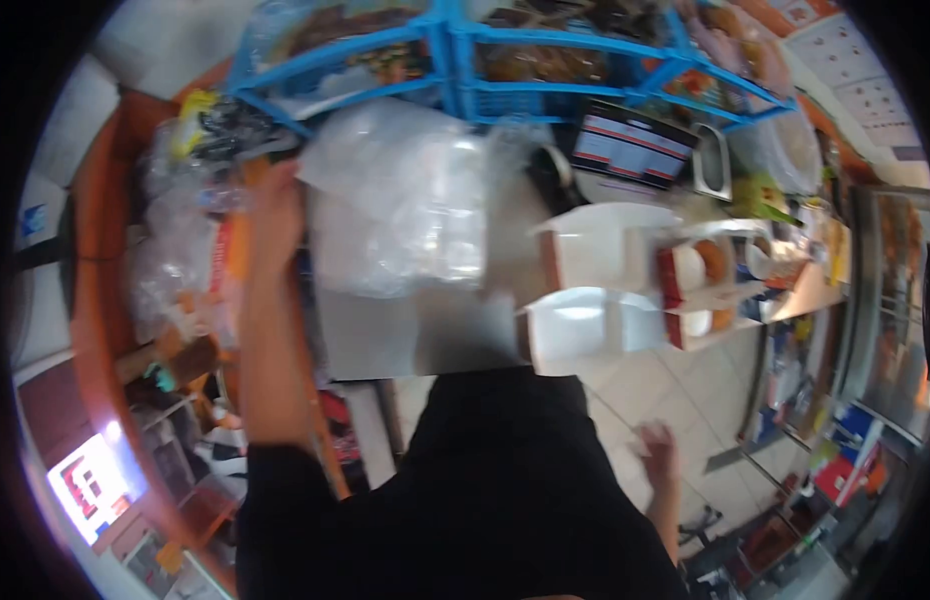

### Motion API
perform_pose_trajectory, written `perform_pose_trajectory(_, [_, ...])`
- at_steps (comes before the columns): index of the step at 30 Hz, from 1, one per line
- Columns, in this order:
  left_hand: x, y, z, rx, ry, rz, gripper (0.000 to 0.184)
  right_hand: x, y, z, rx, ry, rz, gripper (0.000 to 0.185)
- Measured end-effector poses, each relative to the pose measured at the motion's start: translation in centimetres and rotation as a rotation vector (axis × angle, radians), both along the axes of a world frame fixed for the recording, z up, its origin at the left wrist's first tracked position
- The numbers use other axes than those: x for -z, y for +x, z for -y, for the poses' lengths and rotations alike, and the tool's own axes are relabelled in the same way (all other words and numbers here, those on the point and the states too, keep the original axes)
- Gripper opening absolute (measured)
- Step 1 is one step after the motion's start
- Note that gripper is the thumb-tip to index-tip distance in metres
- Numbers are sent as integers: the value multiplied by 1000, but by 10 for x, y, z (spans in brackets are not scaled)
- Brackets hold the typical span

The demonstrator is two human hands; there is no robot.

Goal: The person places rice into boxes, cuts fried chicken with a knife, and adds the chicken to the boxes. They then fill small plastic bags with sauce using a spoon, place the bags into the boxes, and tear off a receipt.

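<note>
My left hand (275,190) reaches forward along the left side of the counter. It is beside a large clear plastic bag (400,200), and blur hides its fingers, so whether it touches the bag cannot be told. The bag lies crumpled on a grey metal worktop (385,340). Low on the right, over the tiled floor, my right hand (660,450) hangs with fingers apart and holds nothing. Nearest to it on the counter is an opened white takeaway box (580,330). Another opened white box (610,245) stands behind that one.
Blue plastic racks (450,60) with packed goods run along the back. Below them a dark tablet screen (635,143) leans near a metal container (712,165). Further right are red-and-white boxes (695,290) with round items inside. Several plastic bags (175,240) crowd the left side.
</note>
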State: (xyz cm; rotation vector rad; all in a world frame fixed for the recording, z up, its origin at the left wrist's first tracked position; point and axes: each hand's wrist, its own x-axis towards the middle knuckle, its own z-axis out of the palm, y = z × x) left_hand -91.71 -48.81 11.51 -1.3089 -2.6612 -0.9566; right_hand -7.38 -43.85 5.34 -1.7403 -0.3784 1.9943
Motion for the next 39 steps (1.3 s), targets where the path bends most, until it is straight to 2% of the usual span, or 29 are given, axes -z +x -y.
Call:
perform_pose_trajectory(1, [-12, 15, -38, 28, 42, 108, 25, 7, 27, 3, 23, 255, 56, 55])
perform_pose_trajectory(2, [-21, 21, -71, 108, 13, 26, 29, 10, 37, -2, 201, 276, 310, 55])
perform_pose_trajectory(3, [-18, 13, -101, 250, 80, -94, 33, 1, 37, 10, 240, 356, 496, 52])
perform_pose_trajectory(4, [6, -5, -129, 262, 142, -248, 30, -2, 29, 24, 259, 340, 699, 46])
perform_pose_trajectory(5, [5, -16, -151, 280, 150, -250, 30, 5, 34, 51, 145, 316, 730, 44])
perform_pose_trajectory(7, [2, -22, -193, 72, -173, -409, 32, 34, 33, 123, -53, 266, 806, 36])
perform_pose_trajectory(8, [-1, -22, -209, 114, -158, -406, 32, 36, 15, 161, -140, 164, 802, 35])
perform_pose_trajectory(9, [-6, -26, -224, 86, -186, -357, 34, 64, 21, 213, -170, 41, 778, 31])
perform_pose_trajectory(10, [-9, -29, -244, 67, -211, -304, 36, 63, 11, 253, -532, 40, 932, 28])
perform_pose_trajectory(11, [-7, -32, -263, 116, -327, -240, 38, 61, 3, 289, -641, -39, 951, 28])
perform_pose_trajectory(12, [0, -44, -278, 173, -446, -182, 40, 62, -8, 326, -631, -142, 911, 28])
perform_pose_trajectory(13, [25, -70, -288, 418, -546, -290, 43, 60, -16, 355, -598, -231, 877, 28])
perform_pose_trajectory(15, [36, -88, -296, 524, -700, -434, 49, 50, -26, 392, -448, -367, 818, 28])
perform_pose_trajectory(16, [125, -181, -315, 574, -443, -505, 39, 47, -28, 403, -341, -417, 786, 28])
perform_pose_trajectory(17, [124, -159, -329, 612, -424, -498, 39, 46, -30, 409, -215, -461, 751, 28])
perform_pose_trajectory(19, [71, -127, -311, 414, -479, 40, 35, 50, -32, 398, 56, -507, 679, 29])
perform_pose_trajectory(21, [57, -123, -297, 279, -502, 313, 47, 65, -34, 370, 218, -477, 639, 30])
perform_pose_trajectory(24, [57, -114, -290, 199, -416, 380, 56, 100, -31, 317, 40, -169, 680, 35])
perform_pose_trajectory(25, [50, -104, -285, 183, -391, 395, 58, 92, -40, 285, -38, -95, 741, 35])
perform_pose_trajectory(27, [21, -58, -265, 131, -395, -288, 45, 59, -63, 220, -127, -12, 788, 35])
perform_pose_trajectory(28, [12, -39, -254, 114, -394, -300, 45, 52, -67, 198, -157, 53, 804, 35])
perform_pose_trajectory(30, [3, -15, -228, 320, -59, -542, 25, 40, -76, 161, -214, 133, 800, 36])
perform_pose_trajectory(31, [6, -18, -217, 297, -69, -552, 25, 32, -79, 146, -260, 205, 825, 34])
perform_pose_trajectory(32, [11, -20, -208, 324, 44, -589, 26, 23, -81, 130, -302, 278, 853, 32])
perform_pose_trajectory(33, [12, -19, -199, 354, 155, -625, 38, 9, -84, 112, -321, 287, 845, 32])
perform_pose_trajectory(34, [2, -2, -186, 253, 135, -574, 28, -7, -90, 93, -285, 344, 778, 28])
perform_pose_trajectory(35, [-11, 22, -175, 235, 130, -580, 28, -23, -96, 72, -248, 401, 711, 25])
perform_pose_trajectory(37, [-40, 85, -159, 6, 456, -127, 22, -56, -116, 22, -94, 588, 670, 20])
perform_pose_trajectory(39, [-73, 167, -142, 18, 510, 304, 19, -105, -144, -29, -85, 825, 653, 19])
